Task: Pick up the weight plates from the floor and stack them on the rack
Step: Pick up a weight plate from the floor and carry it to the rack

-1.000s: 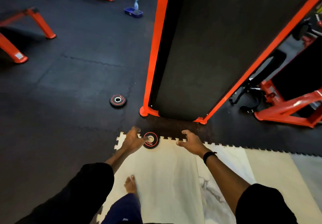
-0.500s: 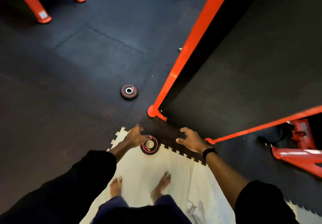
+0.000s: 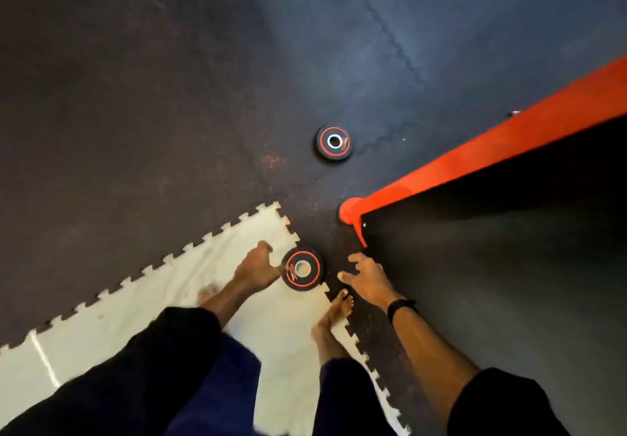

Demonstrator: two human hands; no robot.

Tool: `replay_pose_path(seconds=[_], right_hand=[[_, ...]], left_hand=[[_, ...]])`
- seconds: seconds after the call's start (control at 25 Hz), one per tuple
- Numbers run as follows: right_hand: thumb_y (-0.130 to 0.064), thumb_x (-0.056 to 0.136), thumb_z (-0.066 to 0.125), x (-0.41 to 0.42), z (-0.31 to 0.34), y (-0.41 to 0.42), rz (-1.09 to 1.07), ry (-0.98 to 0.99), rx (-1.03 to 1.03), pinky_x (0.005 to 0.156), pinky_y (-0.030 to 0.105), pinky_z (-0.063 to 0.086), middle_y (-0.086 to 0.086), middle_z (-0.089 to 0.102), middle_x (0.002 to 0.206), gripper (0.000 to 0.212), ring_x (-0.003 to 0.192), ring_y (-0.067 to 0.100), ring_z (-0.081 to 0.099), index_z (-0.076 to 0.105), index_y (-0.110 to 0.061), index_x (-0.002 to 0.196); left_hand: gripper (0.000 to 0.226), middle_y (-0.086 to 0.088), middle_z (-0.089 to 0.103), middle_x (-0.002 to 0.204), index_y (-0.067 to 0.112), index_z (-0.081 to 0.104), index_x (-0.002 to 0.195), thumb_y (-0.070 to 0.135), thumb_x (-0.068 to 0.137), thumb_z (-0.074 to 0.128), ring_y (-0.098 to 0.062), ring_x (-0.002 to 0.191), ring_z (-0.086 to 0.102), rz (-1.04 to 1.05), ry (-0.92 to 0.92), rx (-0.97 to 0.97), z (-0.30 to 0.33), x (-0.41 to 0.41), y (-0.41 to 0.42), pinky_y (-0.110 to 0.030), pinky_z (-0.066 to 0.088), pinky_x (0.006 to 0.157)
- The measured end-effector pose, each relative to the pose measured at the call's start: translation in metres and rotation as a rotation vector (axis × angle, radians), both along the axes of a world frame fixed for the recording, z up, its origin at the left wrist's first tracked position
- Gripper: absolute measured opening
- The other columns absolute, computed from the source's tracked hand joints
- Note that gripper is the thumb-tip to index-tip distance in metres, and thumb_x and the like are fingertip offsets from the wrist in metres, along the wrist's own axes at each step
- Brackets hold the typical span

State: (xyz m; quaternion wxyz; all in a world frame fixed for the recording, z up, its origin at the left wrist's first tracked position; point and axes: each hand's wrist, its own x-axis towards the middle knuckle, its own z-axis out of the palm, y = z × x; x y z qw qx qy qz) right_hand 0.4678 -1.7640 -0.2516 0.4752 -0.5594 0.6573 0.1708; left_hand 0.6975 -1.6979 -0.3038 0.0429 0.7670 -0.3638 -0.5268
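A small black weight plate with a red ring and a metal hub lies flat on the floor, half on the corner of the white mat. My left hand is against the plate's left rim, fingers curled toward it, and the plate is not lifted. To the plate's right, my right hand hovers open with fingers spread, a short gap away from it. A second, similar plate lies farther off on the dark rubber floor. No storage rack is in view.
An orange steel frame with a black panel stands at the right, its foot just beyond the near plate. My bare feet stand on the white puzzle-edged foam mat. Dark rubber flooring spreads to the left and beyond.
My head has dropped closer and turned, so the floor fills the view. Both hands stay either side of the near plate. The plate has not moved.
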Motion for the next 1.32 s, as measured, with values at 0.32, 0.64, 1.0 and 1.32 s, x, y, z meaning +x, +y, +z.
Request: replay_pose_path(seconds=[0.32,0.64,1.0,1.32], right_hand=[[-0.021,0.085,0.069,-0.027,-0.311,-0.015,0.001,0.037,0.057,0.101,0.035,0.038,0.02,0.054,0.133,0.059,0.126,0.032,0.048,0.045,-0.003,0.136],[-0.042,0.066,0.083,-0.004,-0.559,0.027,0.009,0.286,-0.099,0.086,0.049,0.048,0.02,0.036,0.136,0.094,0.118,0.041,0.043,0.031,-0.013,0.139],[-0.031,0.063,0.085,0.007,-0.503,0.014,-0.005,0.333,-0.089,0.09,0.048,0.047,0.022,0.03,0.14,0.097,0.125,0.041,0.037,0.028,-0.016,0.14],[-0.032,0.061,0.085,0.073,-0.185,0.009,0.238,0.216,-0.209,0.088,0.045,0.047,0.02,0.037,0.133,0.087,0.122,0.041,0.041,0.033,-0.017,0.13]], left_hand=[[0.066,-0.015,0.054,0.123,0.007,0.042,0.129,0.036,0.08,0.075,-0.032,0.118,0.053,0.056,-0.065,0.123,-0.281,-0.07,0.016,-0.041,0.044,0.094],[0.085,-0.016,0.038,0.135,0.006,0.034,0.131,0.034,0.069,0.085,-0.037,0.127,0.04,0.148,-0.193,0.161,-0.5,-0.117,0.004,-0.045,0.046,0.091],[0.101,-0.016,0.035,0.139,0.009,0.028,0.136,0.043,0.061,0.087,-0.038,0.126,0.043,0.248,-0.191,0.315,-0.445,-0.099,-0.014,-0.043,0.047,0.091],[0.091,-0.007,0.048,0.132,0.007,0.031,0.135,0.042,0.068,0.083,-0.028,0.122,0.05,0.479,-0.106,0.225,-0.124,-0.033,0.016,-0.027,0.033,0.077]])
